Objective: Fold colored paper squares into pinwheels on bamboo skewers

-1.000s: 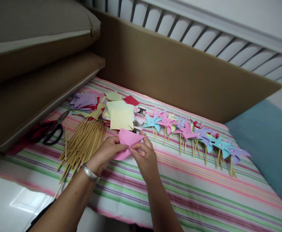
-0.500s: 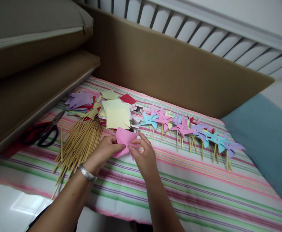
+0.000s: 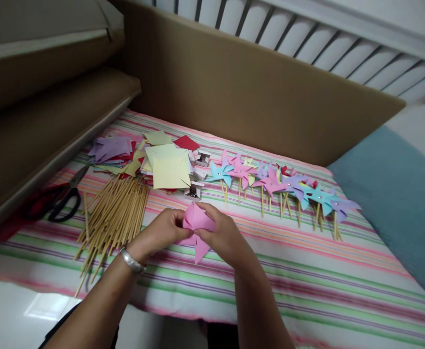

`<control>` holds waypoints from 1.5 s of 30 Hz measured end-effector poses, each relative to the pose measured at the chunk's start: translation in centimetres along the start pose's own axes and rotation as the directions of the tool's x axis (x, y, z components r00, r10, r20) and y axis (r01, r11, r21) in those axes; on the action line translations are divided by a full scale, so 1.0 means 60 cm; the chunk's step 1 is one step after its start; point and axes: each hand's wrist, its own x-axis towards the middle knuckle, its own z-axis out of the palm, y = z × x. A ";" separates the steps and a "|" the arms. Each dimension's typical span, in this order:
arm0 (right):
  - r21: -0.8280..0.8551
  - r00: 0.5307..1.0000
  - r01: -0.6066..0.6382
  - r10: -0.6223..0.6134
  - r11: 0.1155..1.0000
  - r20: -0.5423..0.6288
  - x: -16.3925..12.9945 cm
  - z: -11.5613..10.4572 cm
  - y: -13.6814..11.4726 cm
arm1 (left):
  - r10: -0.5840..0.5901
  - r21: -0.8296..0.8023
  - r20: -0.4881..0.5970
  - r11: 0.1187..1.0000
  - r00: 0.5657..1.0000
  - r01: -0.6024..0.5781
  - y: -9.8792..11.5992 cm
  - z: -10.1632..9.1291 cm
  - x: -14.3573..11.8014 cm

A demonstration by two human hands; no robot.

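The pink paper (image 3: 197, 224) sits right between the two hands, just above the striped cloth (image 3: 307, 281). The left hand (image 3: 159, 232) pinches it from the left side and the right hand (image 3: 225, 237) pinches it from the right, so both hands are closed on the same piece and both are just as near to it. Some corners are bent in toward the middle, where the fingertips meet, and one pointed flap hangs down toward the person.

The bamboo sticks (image 3: 116, 218) lie in a pile to the left, nearer the left hand — their long way runs from near the person up and away. A small stapler-like thing (image 3: 193, 190) sits just past the hands. The finished pinwheels (image 3: 281, 186) lie in a row farther off to the right — nearer the right hand.
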 end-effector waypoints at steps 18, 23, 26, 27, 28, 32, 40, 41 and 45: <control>0.314 0.981 -0.180 0.193 0.932 -0.011 0.020 -0.006 0.028 | -0.032 -0.367 -0.193 0.929 0.981 -0.042 0.029 -0.023 -0.014; 0.469 0.958 -0.188 0.267 0.863 -0.107 0.028 0.000 0.030 | -0.024 -0.484 -0.154 0.873 0.988 -0.054 0.030 -0.002 -0.013; 0.517 0.942 -0.161 0.287 0.841 -0.174 0.031 0.010 0.028 | -0.011 -0.456 -0.163 0.887 0.987 -0.066 0.020 0.019 -0.005; 0.527 0.937 -0.157 0.295 0.835 -0.188 0.032 0.014 0.027 | -0.014 -0.456 -0.179 0.887 0.984 -0.070 0.014 0.025 -0.002; 0.539 0.932 -0.155 0.303 0.828 -0.198 0.032 0.018 0.025 | -0.022 -0.464 -0.202 0.883 0.979 -0.076 0.009 0.030 0.002; 0.587 0.930 -0.141 0.310 0.797 -0.197 0.033 0.030 0.022 | -0.067 -0.523 -0.307 0.845 0.949 -0.110 -0.007 0.041 0.014; 0.607 0.929 -0.130 0.310 0.784 -0.201 0.035 0.041 0.022 | -0.096 -0.555 -0.393 0.818 0.915 -0.152 -0.007 0.044 0.019; 0.613 0.930 -0.129 0.311 0.780 -0.199 0.036 0.043 0.021 | -0.098 -0.550 -0.402 0.821 0.910 -0.155 -0.007 0.043 0.019; 0.603 0.923 -0.115 0.309 0.789 -0.228 0.035 0.044 0.019 | -0.100 -0.549 -0.427 0.818 0.898 -0.170 -0.007 0.027 0.021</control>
